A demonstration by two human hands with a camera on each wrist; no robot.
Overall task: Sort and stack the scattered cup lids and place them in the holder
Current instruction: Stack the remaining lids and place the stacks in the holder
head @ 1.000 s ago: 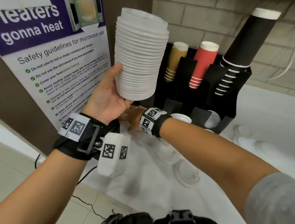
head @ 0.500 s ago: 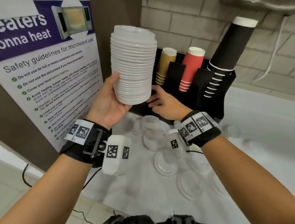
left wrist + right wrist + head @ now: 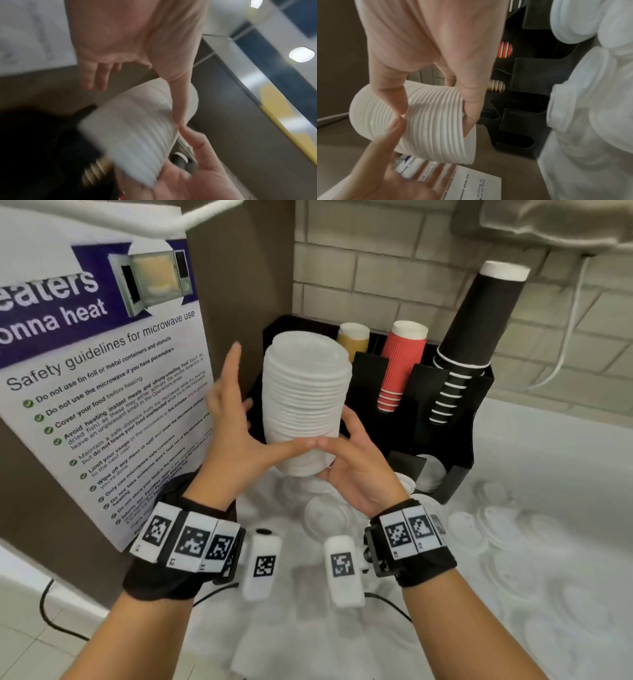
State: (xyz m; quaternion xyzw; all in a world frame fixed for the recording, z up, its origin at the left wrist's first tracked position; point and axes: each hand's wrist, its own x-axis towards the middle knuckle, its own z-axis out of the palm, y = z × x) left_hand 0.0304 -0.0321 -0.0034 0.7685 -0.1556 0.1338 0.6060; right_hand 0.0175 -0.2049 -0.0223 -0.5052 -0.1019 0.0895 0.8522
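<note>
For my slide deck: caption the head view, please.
Right hand grips a stack of white lids, left hand open beside it.

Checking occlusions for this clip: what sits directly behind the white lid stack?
Behind the lid stack stands the black holder, with the tan cups' top showing beside it. The holder's left compartment is covered.

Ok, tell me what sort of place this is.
Probably a shared pantry or canteen drinks corner: a microwave safety poster on the wall, a black holder of paper cups, and white cup lids scattered on the counter.
</note>
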